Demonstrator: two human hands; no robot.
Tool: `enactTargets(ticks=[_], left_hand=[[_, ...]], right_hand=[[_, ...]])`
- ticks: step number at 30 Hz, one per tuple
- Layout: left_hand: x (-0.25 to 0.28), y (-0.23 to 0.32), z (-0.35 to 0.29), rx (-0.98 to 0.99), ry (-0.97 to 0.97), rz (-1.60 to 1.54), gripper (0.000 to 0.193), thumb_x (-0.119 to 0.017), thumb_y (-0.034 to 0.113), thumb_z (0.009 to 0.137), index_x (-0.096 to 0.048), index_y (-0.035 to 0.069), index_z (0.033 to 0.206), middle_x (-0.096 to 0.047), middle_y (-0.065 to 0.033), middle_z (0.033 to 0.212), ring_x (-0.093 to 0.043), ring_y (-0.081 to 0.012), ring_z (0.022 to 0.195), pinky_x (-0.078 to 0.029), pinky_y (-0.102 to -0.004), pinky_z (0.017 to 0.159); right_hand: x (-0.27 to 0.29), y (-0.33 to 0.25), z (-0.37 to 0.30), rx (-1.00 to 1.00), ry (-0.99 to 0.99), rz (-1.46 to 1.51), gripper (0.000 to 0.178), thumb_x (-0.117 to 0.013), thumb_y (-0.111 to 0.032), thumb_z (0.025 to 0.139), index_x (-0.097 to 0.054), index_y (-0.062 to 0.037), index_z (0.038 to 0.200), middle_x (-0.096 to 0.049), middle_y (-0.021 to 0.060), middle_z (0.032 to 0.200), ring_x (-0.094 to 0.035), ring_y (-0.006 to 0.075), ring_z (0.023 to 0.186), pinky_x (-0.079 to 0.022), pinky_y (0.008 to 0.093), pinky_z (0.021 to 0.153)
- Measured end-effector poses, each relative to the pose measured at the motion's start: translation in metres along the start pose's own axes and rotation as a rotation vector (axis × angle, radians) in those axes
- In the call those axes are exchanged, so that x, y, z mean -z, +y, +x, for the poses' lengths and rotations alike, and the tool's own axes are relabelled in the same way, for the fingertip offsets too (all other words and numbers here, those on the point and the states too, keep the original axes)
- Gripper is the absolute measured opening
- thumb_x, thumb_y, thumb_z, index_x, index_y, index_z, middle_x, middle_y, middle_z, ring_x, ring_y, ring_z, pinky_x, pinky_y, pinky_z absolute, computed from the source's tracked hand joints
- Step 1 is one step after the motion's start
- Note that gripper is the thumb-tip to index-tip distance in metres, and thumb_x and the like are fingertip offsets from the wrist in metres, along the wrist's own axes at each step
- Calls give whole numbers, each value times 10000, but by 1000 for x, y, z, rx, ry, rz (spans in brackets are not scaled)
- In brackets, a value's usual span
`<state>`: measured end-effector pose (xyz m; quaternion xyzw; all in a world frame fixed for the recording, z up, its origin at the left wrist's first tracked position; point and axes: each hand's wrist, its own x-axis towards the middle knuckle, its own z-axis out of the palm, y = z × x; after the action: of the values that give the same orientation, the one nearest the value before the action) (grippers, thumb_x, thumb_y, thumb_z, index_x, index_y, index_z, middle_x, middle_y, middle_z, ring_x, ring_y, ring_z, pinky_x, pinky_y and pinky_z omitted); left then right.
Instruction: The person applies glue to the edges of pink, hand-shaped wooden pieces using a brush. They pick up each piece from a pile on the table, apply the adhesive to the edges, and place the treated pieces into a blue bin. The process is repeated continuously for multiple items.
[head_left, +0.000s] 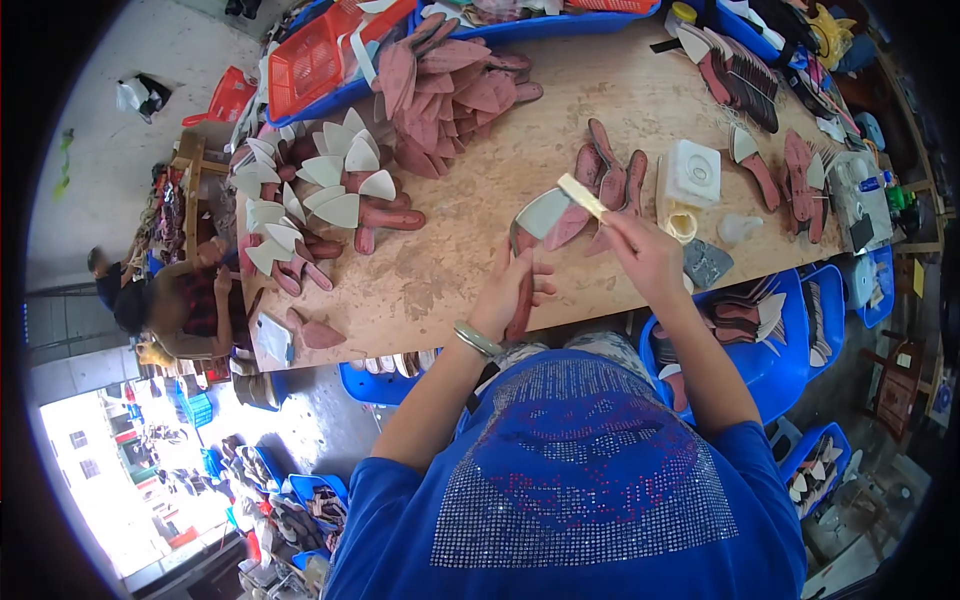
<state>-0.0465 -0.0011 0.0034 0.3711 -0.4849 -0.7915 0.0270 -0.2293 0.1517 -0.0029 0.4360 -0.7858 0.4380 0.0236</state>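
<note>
Left hand (508,292) grips the sole (541,216) by its heel at the table's (430,270) near edge, presumably keeping the pale toe clear, right hand (647,255) pinches a flat yellow stick (582,195), open jar (682,227) nearby right, likely for reach.

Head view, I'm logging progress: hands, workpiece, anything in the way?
Left hand gripping curved pale-tipped reddish piece. Right hand holding flat yellowish stick. Similar reddish pieces lie just beyond.

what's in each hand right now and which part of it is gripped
The left hand holds a pale-tipped reddish shoe insole by its narrow end; the right hand holds a pale flat stick by its near end.
</note>
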Motion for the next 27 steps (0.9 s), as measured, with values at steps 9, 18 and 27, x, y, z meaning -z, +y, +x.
enactTargets(ticks=[9, 18, 27], left_hand=[[31, -18, -23, -805, 400, 1105, 820, -705, 263, 852, -249, -18, 1474, -577, -247, 1194, -607, -395, 1001, -487, -424, 878], [36, -29, -25, -748, 364, 1175, 766, -812, 269, 741, -437, 0, 1353, -610, -211, 1155, -625, -355, 1020, -510, -418, 858], [14, -44, -10, -695, 144, 1122, 727, -822, 244, 719, -482, 22, 1323, -565, -211, 1273, -576, -352, 1140, -480, -400, 945]], right_hand=[[51, -12, -20, -354, -287, 395, 210, -704, -134, 865, -723, -26, 1044, -729, 83, 880, -642, 104, 725, -495, 246, 659], [83, 77, -53, -479, -119, -235, 213, -663, -269, 859, -741, -124, 994, -713, 133, 864, -694, 293, 746, -537, 391, 657], [55, 173, -76, -459, -205, -596, 207, -574, -295, 877, -728, -165, 924, -697, 133, 789, -679, 345, 706, -547, 472, 648]])
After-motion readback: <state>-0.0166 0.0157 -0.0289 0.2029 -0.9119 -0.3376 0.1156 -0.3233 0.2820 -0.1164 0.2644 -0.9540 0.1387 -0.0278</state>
